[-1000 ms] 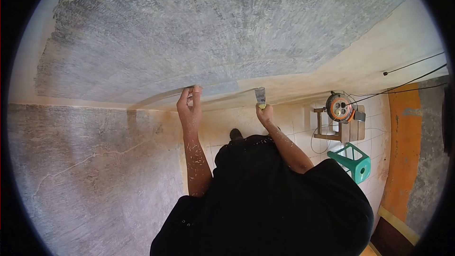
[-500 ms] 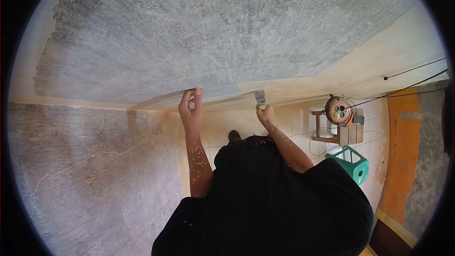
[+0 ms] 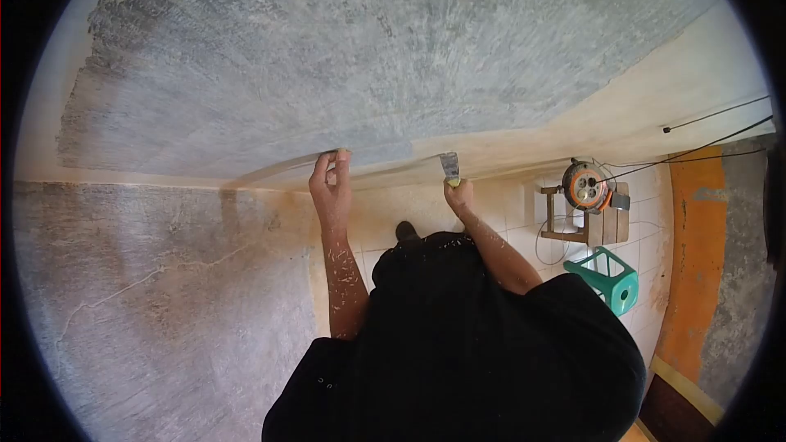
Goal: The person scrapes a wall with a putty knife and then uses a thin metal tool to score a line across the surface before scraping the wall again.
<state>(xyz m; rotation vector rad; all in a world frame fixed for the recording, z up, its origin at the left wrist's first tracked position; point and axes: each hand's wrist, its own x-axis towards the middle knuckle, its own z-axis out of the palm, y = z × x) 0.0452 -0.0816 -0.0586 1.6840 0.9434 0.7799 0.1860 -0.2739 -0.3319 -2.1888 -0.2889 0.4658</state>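
Observation:
My right hand (image 3: 459, 194) grips a putty knife (image 3: 449, 167) by its yellowish handle. The wide, stained blade points up at the wall, its edge right at the pale painted band below the grey scraped patch (image 3: 393, 57). To the left, my left hand (image 3: 331, 188) is raised to the same wall. Its fingers are bent and apart from the thumb, with the fingertips at the lower border of the grey patch; no tool shows in it. Pale flakes dot both forearms.
A cable reel (image 3: 588, 186) sits on a wooden stool (image 3: 604, 227) at right, with black cords running off to the right edge. Beside it lies a green plastic stool (image 3: 612, 282) on the tiled floor. A cracked grey wall (image 3: 164, 303) stands at left.
Both hands and the putty knife stay in nearly the same spots. The view has shifted only slightly.

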